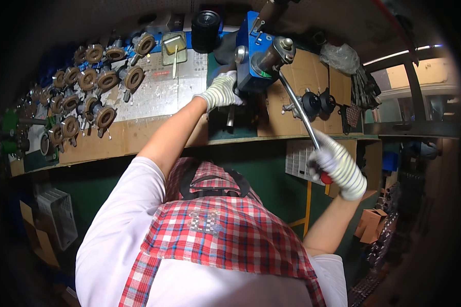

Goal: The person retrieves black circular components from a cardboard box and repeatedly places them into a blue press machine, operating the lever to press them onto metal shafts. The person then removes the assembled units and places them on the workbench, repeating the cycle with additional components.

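Gloved right hand (338,169) grips the press lever (298,110); left hand (220,92) steadies a part under the blue press (253,56). Best pulled smoothly, fingers clear.

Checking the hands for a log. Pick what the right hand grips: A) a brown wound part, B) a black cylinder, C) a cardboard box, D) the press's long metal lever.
D: the gloved right hand is closed round the lower end of the lever that runs up to the blue press.
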The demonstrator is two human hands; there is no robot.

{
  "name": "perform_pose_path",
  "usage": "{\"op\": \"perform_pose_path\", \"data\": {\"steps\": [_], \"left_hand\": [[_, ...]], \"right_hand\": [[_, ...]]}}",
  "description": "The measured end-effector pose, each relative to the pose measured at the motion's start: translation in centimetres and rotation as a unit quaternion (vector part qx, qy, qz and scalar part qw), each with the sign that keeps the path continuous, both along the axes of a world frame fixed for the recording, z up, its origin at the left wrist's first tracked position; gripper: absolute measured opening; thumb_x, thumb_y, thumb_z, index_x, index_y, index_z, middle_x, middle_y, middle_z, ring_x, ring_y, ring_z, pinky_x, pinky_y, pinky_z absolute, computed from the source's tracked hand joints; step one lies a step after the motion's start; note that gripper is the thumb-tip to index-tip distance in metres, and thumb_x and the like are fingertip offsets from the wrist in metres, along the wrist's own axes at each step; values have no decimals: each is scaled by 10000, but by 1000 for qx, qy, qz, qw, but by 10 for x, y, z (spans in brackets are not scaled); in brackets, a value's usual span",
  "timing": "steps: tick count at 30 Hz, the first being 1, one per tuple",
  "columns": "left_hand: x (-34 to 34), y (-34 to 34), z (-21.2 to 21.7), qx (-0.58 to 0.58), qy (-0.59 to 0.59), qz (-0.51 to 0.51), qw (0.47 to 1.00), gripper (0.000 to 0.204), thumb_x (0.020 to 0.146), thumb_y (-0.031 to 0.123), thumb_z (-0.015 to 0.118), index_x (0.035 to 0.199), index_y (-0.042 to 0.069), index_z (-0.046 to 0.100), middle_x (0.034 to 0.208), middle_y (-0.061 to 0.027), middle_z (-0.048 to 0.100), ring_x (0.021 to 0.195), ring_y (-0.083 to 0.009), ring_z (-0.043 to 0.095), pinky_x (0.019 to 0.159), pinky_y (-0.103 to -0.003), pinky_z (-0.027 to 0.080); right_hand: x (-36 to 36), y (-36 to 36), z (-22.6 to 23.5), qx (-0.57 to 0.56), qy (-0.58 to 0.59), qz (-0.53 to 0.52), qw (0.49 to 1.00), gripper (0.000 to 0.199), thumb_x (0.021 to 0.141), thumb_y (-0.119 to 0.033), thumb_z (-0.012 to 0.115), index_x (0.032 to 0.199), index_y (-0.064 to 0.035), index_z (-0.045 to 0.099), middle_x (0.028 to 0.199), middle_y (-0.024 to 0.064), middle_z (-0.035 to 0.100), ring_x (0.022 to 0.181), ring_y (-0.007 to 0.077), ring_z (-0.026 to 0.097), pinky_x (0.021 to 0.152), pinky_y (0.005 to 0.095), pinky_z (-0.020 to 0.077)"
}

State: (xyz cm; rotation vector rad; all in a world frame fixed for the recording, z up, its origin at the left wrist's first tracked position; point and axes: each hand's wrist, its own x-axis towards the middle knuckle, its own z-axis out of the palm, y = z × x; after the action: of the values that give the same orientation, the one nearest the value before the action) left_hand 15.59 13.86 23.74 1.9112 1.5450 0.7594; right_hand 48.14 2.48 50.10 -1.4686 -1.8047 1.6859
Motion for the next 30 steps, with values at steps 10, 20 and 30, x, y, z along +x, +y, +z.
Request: {"op": "perform_pose_path", "data": {"steps": [10, 20, 30], "left_hand": [[-3, 23, -8, -37, -24, -65, 997, 912, 573, 394, 951, 1278, -40, 568, 1237, -290, 623, 1199, -453, 585, 1023, -469, 481], [-44, -26, -23, -106, 1, -86, 991, 1365, 557, 507, 958, 1597, 36, 209, 1558, -277, 366, 1469, -411, 346, 1224, -448, 299], [28, -1, -132, -74, -369, 101, 921, 863, 590, 317, 958, 1317, 47, 579, 1244, -167, 663, 1137, -306, 642, 998, -368, 505]], "right_hand": [[-2, -5, -214, 166, -363, -60, 915, 217, 992, -241, 582, 1115, -67, 625, 815, 210, 688, 744, 388, 681, 659, 484, 539], [-5, 6, -192, 124, -354, -36, 926, 398, 1000, -404, 542, 1094, -53, 705, 994, 265, 702, 954, 467, 657, 843, 508, 532], [-17, -5, -121, 42, -313, -66, 946, 358, 1030, -354, 559, 869, -40, 619, 582, 113, 599, 478, 249, 600, 491, 404, 482]]}}
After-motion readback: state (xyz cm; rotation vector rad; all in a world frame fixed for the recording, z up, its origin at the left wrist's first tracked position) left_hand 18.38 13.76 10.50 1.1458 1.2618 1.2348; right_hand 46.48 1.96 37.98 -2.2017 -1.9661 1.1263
